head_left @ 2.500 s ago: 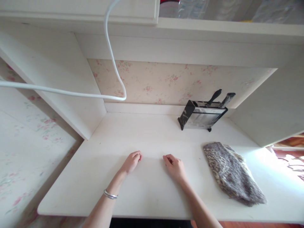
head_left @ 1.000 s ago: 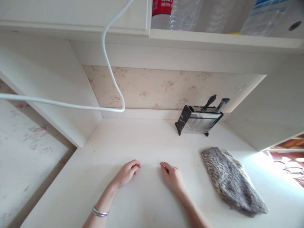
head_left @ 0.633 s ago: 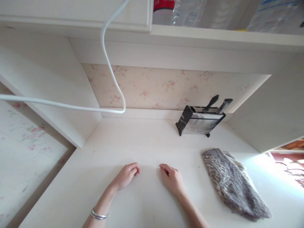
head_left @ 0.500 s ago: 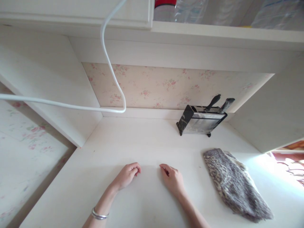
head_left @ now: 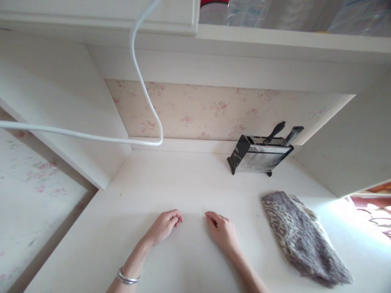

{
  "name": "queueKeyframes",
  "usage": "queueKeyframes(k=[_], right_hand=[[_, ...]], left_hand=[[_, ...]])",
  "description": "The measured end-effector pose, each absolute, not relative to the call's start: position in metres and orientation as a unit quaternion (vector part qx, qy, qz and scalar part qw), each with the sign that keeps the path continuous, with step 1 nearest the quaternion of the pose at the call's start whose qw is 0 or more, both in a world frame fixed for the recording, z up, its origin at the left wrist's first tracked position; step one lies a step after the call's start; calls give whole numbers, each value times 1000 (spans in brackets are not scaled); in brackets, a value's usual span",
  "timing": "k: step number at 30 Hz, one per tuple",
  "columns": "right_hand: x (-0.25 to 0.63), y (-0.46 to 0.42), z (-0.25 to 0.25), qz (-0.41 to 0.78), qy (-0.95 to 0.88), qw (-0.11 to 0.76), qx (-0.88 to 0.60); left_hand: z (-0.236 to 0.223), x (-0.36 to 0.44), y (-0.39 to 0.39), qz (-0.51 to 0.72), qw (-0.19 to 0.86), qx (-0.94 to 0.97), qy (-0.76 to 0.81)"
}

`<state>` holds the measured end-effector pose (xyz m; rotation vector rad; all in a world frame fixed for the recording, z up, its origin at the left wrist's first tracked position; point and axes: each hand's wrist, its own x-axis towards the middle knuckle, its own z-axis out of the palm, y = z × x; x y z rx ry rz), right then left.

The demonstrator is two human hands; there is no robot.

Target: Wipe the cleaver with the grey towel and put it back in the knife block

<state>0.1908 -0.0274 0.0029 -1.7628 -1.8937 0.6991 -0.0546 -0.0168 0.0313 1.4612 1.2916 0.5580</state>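
My left hand (head_left: 165,226) rests on the white countertop (head_left: 183,183), its fingers curled loosely inward with nothing showing in them. A silver bangle (head_left: 127,278) circles that wrist. A short gap away, my right hand (head_left: 222,231) also lies on the surface, thumb and fingers bent together around a small hollow that looks empty. Nearest to it is a folded grey and cream fluffy cloth (head_left: 302,236) on the right, which it does not touch. Farther back stands a black-framed knife block (head_left: 259,156) with clear sides; two dark handles stick out of its top.
A white cable (head_left: 146,93) loops across the upper left, close to the camera. Overhead, an open cabinet shelf (head_left: 275,36) holds plastic-wrapped items. White side panels (head_left: 67,93) and a floral-papered back wall (head_left: 195,112) enclose the counter. Bright light enters at right.
Both hands, the cloth and the knife block stay in place. Only the view has shifted very slightly.
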Motion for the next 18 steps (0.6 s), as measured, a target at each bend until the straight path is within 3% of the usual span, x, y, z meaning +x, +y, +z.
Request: queueKeyframes(k=[4,8,12,18], right_hand=[[193,-29,4,347,-630,294,-629],[234,-15,38,477,-435,504,-574],[313,34,92,360,-357,676,-535],[409,128,135,214,-260,679,-652]], left_hand=[[33,-54,-17,238,540,600,540],[38,-52,-13,242,570,569,541],[62,-36,3,278,593,555,513],[118,38,68,345,601,583,423]])
